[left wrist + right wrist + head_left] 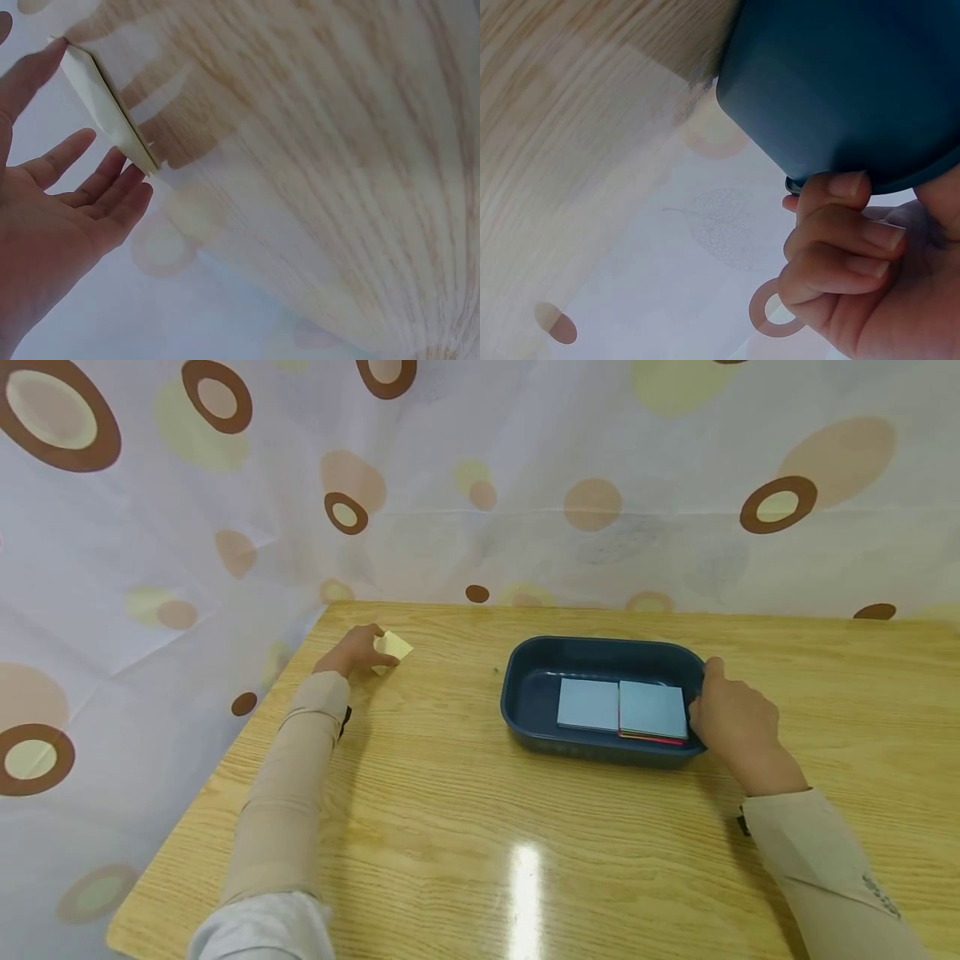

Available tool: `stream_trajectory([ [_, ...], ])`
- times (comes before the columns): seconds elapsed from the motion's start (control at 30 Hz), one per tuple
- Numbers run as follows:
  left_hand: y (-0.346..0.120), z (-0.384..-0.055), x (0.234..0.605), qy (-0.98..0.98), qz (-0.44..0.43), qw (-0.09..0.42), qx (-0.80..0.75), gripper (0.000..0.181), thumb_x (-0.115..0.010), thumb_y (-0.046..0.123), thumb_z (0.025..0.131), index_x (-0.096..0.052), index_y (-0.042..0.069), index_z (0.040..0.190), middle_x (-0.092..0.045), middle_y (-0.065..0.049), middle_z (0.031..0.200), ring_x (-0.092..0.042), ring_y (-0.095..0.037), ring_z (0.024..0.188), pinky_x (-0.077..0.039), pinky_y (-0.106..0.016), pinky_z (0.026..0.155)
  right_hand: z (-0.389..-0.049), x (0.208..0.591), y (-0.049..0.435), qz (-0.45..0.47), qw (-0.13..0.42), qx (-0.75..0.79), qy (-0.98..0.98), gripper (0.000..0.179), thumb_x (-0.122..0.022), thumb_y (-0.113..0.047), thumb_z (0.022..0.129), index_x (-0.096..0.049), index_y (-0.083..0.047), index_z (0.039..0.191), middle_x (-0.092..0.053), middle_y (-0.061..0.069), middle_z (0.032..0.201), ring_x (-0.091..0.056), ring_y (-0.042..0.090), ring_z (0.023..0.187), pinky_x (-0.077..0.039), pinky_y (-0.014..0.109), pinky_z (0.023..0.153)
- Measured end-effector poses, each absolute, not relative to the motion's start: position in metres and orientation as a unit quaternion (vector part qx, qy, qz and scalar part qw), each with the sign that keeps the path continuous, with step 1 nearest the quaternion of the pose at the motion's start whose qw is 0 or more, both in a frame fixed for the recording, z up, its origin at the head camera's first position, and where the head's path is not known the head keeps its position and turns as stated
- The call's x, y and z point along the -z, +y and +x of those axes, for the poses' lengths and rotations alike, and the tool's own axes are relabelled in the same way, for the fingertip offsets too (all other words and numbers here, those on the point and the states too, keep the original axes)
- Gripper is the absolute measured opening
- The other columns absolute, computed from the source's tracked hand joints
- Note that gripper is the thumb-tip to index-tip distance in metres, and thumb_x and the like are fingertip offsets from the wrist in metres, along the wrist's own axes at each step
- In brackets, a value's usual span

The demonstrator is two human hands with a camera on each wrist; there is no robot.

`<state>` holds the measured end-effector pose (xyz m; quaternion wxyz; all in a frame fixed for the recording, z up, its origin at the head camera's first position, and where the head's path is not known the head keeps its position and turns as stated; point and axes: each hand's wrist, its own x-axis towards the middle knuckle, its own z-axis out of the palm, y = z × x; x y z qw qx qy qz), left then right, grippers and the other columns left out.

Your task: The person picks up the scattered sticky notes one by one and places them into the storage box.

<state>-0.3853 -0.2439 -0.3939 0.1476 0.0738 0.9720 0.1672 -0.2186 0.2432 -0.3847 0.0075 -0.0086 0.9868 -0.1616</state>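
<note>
Between the thumb and fingertips of my left hand point(356, 650) is a small pale-yellow pad of sticky notes point(395, 646), near the far left corner of the table. In the left wrist view the pad point(106, 109) is seen along its thin edge, pinched at its two ends. My right hand point(738, 722) grips the right end of a dark blue plastic bin point(600, 748), fingers curled at its rim in the right wrist view. Inside the bin two light-blue square paper stacks point(588, 703) lie side by side; the right stack point(652, 708) shows red and other coloured layers beneath.
The wooden table point(442, 827) carries the bin right of its middle. A pale curtain with brown and yellow dots point(465, 460) hangs along the back and left table edges. A bright light reflection point(525, 893) shows on the near surface.
</note>
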Motion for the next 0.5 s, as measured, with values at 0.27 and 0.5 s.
stream_trajectory([
  [0.27,-0.2400,-0.3857,0.3932,0.972,0.056,0.165,-0.155,0.068,-0.065,0.035,0.090,-0.038,-0.004,0.139,-0.024,-0.032,0.143,-0.019,-0.050,0.136,-0.030,-0.058,0.104,-0.2191,0.3859,0.2430,-0.009,0.000,0.164,0.986,0.045,-0.050,-0.007,0.093,-0.028,0.018,0.124,-0.050,0.019,0.057,-0.049,0.031,0.047,-0.039,0.038,0.041],
  [0.5,-0.2392,-0.3838,0.3932,0.974,0.054,0.177,-0.133,0.066,-0.061,0.038,0.091,-0.041,-0.003,0.137,-0.026,-0.031,0.142,-0.016,-0.050,0.136,-0.027,-0.061,0.103,-0.2198,0.3854,0.2439,-0.002,0.012,0.163,0.987,0.045,-0.049,-0.008,0.094,-0.027,0.018,0.124,-0.050,0.020,0.058,-0.050,0.032,0.050,-0.040,0.039,0.043],
])
